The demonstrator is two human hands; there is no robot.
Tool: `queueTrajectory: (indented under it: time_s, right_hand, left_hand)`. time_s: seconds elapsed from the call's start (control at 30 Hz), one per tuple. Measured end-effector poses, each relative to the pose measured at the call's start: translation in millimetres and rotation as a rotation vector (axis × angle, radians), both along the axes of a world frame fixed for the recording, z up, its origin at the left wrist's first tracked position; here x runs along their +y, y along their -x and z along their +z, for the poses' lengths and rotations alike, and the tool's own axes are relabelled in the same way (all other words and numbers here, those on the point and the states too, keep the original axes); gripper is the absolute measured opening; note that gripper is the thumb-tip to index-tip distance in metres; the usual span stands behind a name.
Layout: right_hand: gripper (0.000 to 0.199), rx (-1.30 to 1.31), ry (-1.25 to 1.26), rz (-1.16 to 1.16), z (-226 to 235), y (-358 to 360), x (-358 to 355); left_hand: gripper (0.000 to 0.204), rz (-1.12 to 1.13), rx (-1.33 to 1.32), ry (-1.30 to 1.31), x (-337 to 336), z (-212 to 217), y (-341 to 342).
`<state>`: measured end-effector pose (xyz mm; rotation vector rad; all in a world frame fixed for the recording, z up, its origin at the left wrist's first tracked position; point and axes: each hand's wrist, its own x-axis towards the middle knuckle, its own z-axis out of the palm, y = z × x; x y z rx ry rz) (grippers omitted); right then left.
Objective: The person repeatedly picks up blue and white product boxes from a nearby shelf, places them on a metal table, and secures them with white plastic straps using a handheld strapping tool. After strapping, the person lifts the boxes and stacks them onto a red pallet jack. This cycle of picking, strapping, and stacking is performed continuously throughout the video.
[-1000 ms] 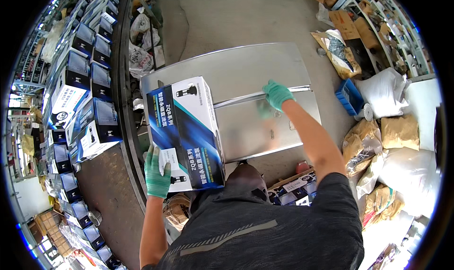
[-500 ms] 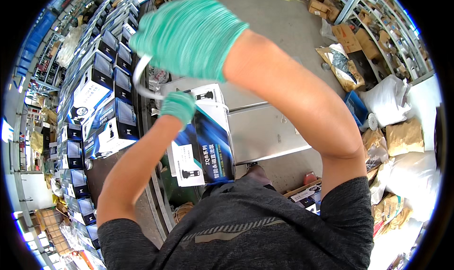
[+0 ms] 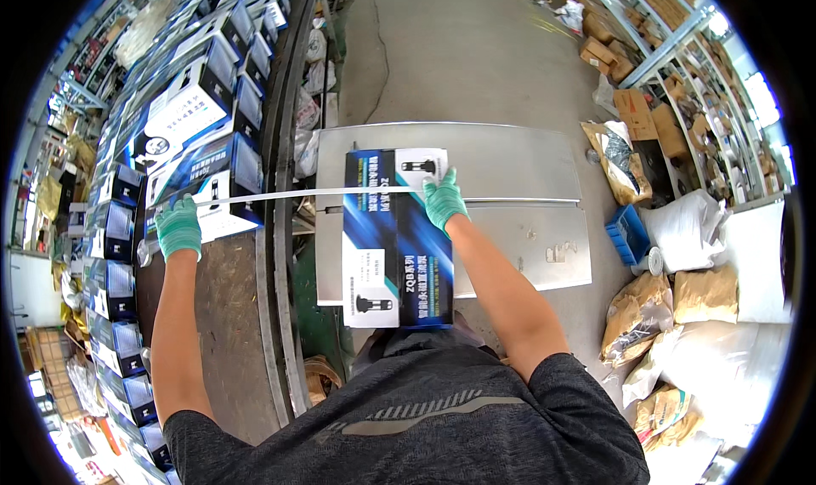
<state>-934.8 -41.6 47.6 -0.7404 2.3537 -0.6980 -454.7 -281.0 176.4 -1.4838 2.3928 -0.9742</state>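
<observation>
A blue, white and black carton (image 3: pixel 398 264) with pump pictures lies on a metal-topped bench in front of me. Across it runs a white plastic packing strap (image 3: pixel 297 195), pulled out straight to the left. In a green glove, my left hand (image 3: pixel 178 226) is closed on the strap's left end, off beside the stacked cartons. My right hand (image 3: pixel 444 203), gloved alike, is at the carton's right edge, its fingers closed on the strap there. Whether the strap passes beneath the carton is hidden.
Rows of similar cartons (image 3: pixel 208 179) are stacked on the left, behind a dark metal rail (image 3: pixel 280 255). The silver bench top (image 3: pixel 527 238) extends to the right. Beyond it are a blue bin (image 3: pixel 627 234), paper sacks (image 3: pixel 707 296) and shelving (image 3: pixel 671 47).
My right hand has come down from the upper left to the carton's right edge. My left hand has moved off the carton to the left, and the looped strap is now straight.
</observation>
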Motion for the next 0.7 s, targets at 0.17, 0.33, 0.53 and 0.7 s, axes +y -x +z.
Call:
queueTrajectory:
  time_s: [0.17, 0.33, 0.53, 0.7]
  right_hand:
    - [0.08, 0.135, -0.02, -0.01, -10, 1, -8]
    - [0.078, 0.241, -0.119, -0.01, 14, -16, -9]
    - [0.076, 0.318, -0.17, -0.014, 18, -22, -16]
    - [0.075, 0.364, -0.184, -0.019, 8, -21, -16]
  left_hand:
    - [0.023, 0.177, 0.385, -0.297, 9, 3, -3]
    - [0.036, 0.222, 1.995, -1.065, 48, -8, 62]
    - [0.028, 0.552, 2.544, -1.334, 42, -97, 130]
    - [0.029, 0.918, 2.578, -1.287, 25, -187, 148]
